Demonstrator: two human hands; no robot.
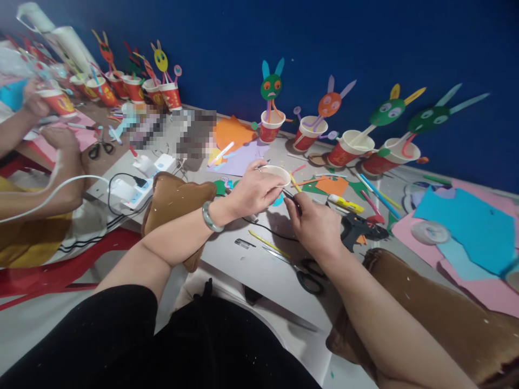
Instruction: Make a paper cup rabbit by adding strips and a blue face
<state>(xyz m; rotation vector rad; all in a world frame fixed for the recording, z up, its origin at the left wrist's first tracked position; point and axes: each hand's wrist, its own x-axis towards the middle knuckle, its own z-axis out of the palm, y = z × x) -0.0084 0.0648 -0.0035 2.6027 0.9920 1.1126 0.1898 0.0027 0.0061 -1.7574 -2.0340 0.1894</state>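
Note:
My left hand [252, 190], with a bangle on its wrist, is wrapped round a paper cup [277, 172], its pale opening tilted towards me. Most of the cup's wall is hidden by the fingers. Close to the cup's right side, my right hand [315, 222] is closed on a thin dark tool [292, 196]; its exact kind is too small to tell. Below that hand lie black-handled scissors [310, 281] and a yellow strip [267, 243]. A black glue gun [359, 229] rests just right of it, near a yellow tube [344, 203].
Several red cups with paper rabbit figures, one a green-headed rabbit [271, 86], line the blue wall. Blue paper [466, 227] and a tape roll [430, 232] lie right. Brown cushions [425, 308] overhang the table edge. A power strip [148, 181] and a co-worker's arm [60, 162] are left.

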